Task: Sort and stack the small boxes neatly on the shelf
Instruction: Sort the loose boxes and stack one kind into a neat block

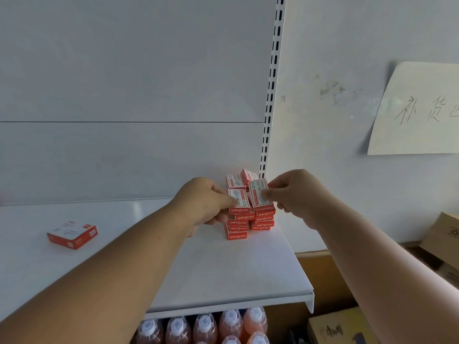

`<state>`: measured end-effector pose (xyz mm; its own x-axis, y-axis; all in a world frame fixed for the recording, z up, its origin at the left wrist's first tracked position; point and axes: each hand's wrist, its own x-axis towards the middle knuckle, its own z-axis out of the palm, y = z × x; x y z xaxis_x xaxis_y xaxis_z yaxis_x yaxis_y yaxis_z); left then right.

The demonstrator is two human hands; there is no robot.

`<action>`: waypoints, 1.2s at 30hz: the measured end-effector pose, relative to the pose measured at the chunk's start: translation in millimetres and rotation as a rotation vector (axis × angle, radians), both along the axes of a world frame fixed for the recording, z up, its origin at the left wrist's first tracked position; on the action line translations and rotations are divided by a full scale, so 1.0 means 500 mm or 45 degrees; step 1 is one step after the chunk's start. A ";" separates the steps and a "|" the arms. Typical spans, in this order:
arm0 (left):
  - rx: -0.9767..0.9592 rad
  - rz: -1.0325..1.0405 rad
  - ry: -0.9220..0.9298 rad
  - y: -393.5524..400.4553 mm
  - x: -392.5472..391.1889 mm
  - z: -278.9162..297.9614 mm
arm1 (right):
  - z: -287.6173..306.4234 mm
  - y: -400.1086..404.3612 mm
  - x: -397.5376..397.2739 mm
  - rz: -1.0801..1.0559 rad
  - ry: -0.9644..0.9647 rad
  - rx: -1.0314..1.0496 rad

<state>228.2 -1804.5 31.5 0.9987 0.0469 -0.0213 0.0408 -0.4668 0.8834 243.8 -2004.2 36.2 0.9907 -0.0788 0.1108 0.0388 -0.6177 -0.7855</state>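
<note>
Several small red and white boxes stand in two front stacks (238, 228) at the right end of the white shelf (223, 274). More small boxes (234, 181) sit behind them against the back panel. My left hand (203, 202) holds the top box of the left stack (239, 203), thumb on its top face. My right hand (295, 194) pinches the top box of the right stack (259, 197), which lies slightly skewed.
A larger flat red box (72, 234) lies alone on the shelf at the left. Orange bottles with white caps (231, 324) fill the level below. Cardboard cartons (444, 234) stand at the right. A handwritten paper sheet (417, 108) hangs on the wall.
</note>
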 end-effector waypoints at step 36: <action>1.217 -0.136 -0.182 0.515 -0.056 -0.056 | -0.066 0.431 -0.104 0.290 0.042 -0.789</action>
